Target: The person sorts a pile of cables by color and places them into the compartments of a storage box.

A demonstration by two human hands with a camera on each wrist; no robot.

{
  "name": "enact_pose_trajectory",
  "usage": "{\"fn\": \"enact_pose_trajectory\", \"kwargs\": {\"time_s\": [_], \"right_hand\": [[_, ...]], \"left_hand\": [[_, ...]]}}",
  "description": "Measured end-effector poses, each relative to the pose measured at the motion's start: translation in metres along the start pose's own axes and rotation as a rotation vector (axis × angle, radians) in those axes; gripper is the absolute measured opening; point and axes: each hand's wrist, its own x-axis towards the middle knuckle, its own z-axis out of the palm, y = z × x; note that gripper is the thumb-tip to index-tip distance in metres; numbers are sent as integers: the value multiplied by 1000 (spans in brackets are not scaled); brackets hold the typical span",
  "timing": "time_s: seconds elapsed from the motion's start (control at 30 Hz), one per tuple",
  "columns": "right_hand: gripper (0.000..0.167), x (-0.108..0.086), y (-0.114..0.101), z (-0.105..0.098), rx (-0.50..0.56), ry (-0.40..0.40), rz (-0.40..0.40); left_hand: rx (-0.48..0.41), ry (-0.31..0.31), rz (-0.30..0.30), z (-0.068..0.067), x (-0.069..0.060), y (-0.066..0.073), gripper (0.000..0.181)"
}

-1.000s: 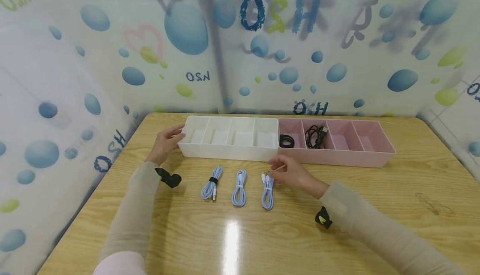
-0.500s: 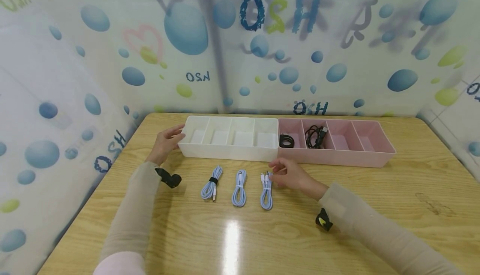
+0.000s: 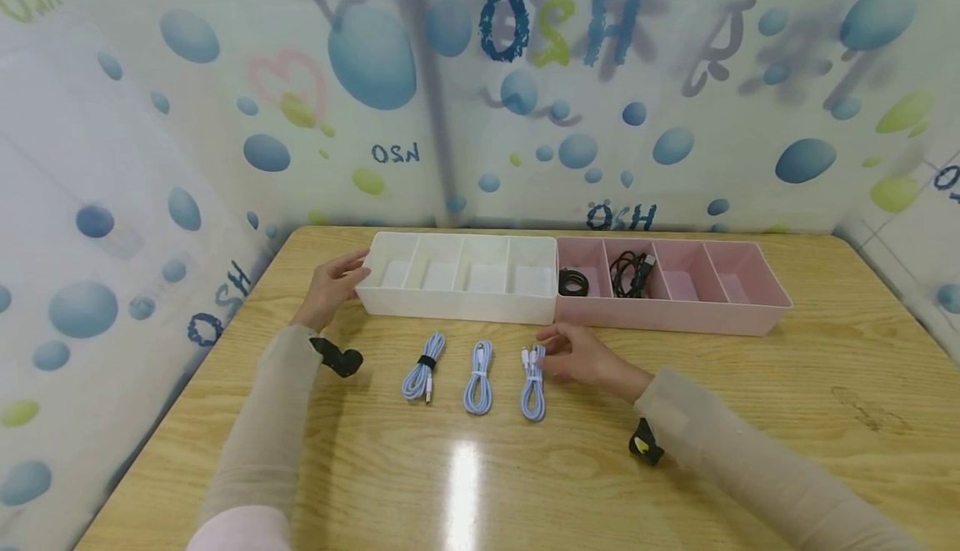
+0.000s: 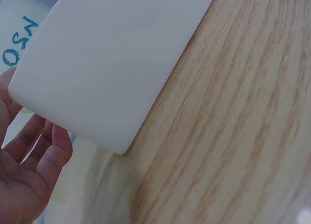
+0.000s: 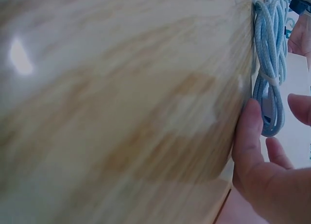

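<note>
Three coiled light-blue cables lie in a row on the table: a left cable (image 3: 424, 368) with a black strap, a middle cable (image 3: 477, 378) and a right cable (image 3: 533, 384) with a pale band. My right hand (image 3: 581, 361) is beside the right cable's plug end, fingers apart. In the right wrist view a fingertip (image 5: 251, 112) meets or nearly meets that cable; contact is unclear. My left hand (image 3: 327, 288) rests against the left end of the white divided box (image 3: 457, 303). Its loosely bent fingers touch the end wall in the left wrist view.
A pink divided box (image 3: 675, 316) adjoins the white box's right end. Inside are a black coiled cable (image 3: 574, 283) and a black USB cable (image 3: 632, 274) in separate compartments. Behind the wooden table (image 3: 375, 468) hangs a patterned curtain (image 3: 480, 117).
The right cable has shifted slightly left. My right hand has come a little nearer to me, and its fingertips are lower beside the cable. My left hand stays in place.
</note>
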Motion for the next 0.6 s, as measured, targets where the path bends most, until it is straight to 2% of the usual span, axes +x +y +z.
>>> {"fn": "enact_pose_trajectory", "kwargs": {"time_s": [0.3,0.6], "right_hand": [[39,2,1,0,17,4,56],[41,6,3,3,-8,-1,56]], "left_hand": [[-7,7,1,1,0,0,50],[5,7,7,1,1,-1,50]]}}
